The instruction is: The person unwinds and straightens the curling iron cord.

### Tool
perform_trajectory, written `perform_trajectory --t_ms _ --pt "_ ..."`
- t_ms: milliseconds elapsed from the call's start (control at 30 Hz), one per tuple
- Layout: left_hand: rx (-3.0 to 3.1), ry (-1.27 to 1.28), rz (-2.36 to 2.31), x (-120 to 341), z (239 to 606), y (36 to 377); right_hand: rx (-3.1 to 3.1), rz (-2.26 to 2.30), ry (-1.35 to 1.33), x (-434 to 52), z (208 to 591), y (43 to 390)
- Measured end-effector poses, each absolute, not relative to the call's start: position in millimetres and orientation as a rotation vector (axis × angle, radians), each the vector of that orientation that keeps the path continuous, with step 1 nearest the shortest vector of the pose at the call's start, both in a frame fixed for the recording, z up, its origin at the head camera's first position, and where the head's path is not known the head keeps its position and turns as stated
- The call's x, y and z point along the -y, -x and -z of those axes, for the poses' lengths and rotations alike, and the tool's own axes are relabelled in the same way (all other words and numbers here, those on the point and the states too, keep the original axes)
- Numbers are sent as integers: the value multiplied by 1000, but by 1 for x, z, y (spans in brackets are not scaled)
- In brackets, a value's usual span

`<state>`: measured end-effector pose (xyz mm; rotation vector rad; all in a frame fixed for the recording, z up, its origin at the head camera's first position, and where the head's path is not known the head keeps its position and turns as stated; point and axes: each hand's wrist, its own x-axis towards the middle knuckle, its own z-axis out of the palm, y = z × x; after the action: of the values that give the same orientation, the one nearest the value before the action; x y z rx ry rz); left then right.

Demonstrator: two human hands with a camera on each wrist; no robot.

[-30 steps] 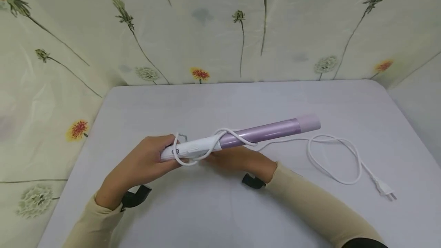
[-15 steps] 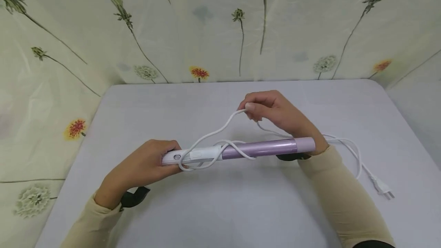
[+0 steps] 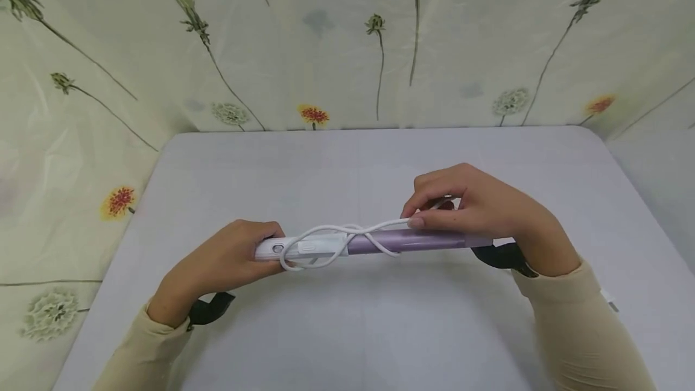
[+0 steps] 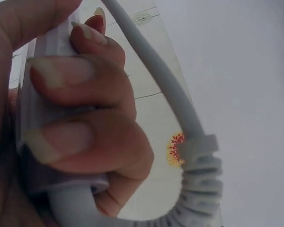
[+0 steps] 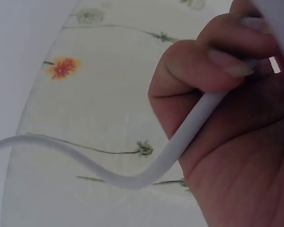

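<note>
My left hand (image 3: pixel 230 258) grips the white handle end of a curling iron (image 3: pixel 412 241), which lies level across the head view with its purple barrel pointing right. In the left wrist view, fingers (image 4: pixel 85 142) curl round the handle, and a ribbed cord sleeve (image 4: pixel 201 170) bends away from its base. The white power cord (image 3: pixel 374 228) loops round the handle and crosses over the start of the barrel. Above the barrel, my right hand (image 3: pixel 467 204) pinches the cord between thumb and fingers. In the right wrist view, the cord (image 5: pixel 189 125) runs through the curled fingers. The barrel's tip is partly hidden behind the right hand.
A white table (image 3: pixel 326 324) spreads beneath both hands. The plug (image 3: pixel 610 300) lies at the right, mostly hidden by the sleeve. Behind the table hangs a flower-printed sheet (image 3: pixel 336 65). Black straps with cameras (image 3: pixel 212 309) sit at both wrists.
My right hand came up from beneath the curling iron, drew the cord out above it, then moved right and down to the barrel. The left hand keeps its grip; the iron has levelled slightly.
</note>
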<state>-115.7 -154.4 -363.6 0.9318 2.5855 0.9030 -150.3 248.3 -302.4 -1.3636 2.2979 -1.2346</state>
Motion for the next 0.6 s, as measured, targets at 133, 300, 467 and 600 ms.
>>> perform_trajectory --t_ms 133,300,467,600 --pt "-2661 -917 -816 156 361 116 -2370 1151 1421 -245 298 138" --pt "-2737 -914 -691 156 363 117 -2356 1124 1520 -237 299 118" --pt "-2732 -850 -783 156 361 118 -2463 827 1370 -232 306 100" --pt "-2744 -799 -805 157 358 119 -2573 583 1150 -233 315 96"
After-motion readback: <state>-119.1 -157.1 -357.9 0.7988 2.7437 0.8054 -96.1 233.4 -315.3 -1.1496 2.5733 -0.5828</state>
